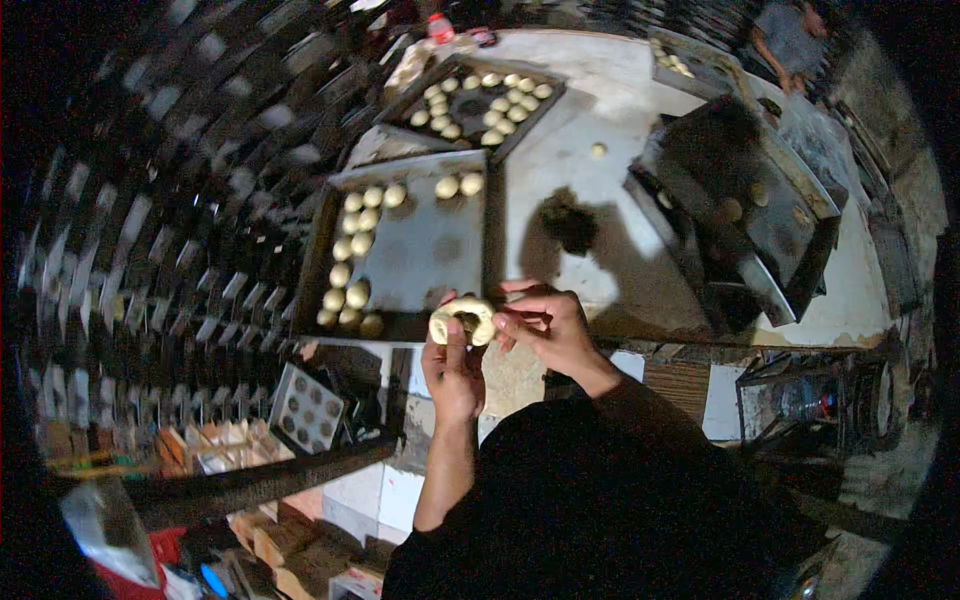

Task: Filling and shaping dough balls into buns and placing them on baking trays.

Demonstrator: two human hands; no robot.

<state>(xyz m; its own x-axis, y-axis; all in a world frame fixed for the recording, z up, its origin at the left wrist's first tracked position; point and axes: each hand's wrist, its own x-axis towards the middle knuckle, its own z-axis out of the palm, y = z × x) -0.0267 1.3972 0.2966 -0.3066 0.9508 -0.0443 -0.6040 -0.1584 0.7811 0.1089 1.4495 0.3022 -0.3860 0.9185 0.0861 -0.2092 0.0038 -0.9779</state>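
Observation:
My left hand (455, 375) is closed on a pale ring of dough (481, 333), its thumb lying across the front. The ring has a hole in its middle and is held above the near edge of the table. At the ring's right side is my right hand (550, 328), its fingers spread and loosely bent, thumb tip at or close to the dough; contact is hard to make out. Just beyond both hands lies a dark-rimmed baking tray (420, 255) with round dough balls (368, 220) along its left side and far end.
Another tray (472, 108) of dough balls lies farther back. Dark trays (735, 205) are piled at the right of the pale table (540, 70), and a single dough ball (599, 150) sits between. A person (790, 45) stands far right. A moulded pan (308, 410) is at lower left.

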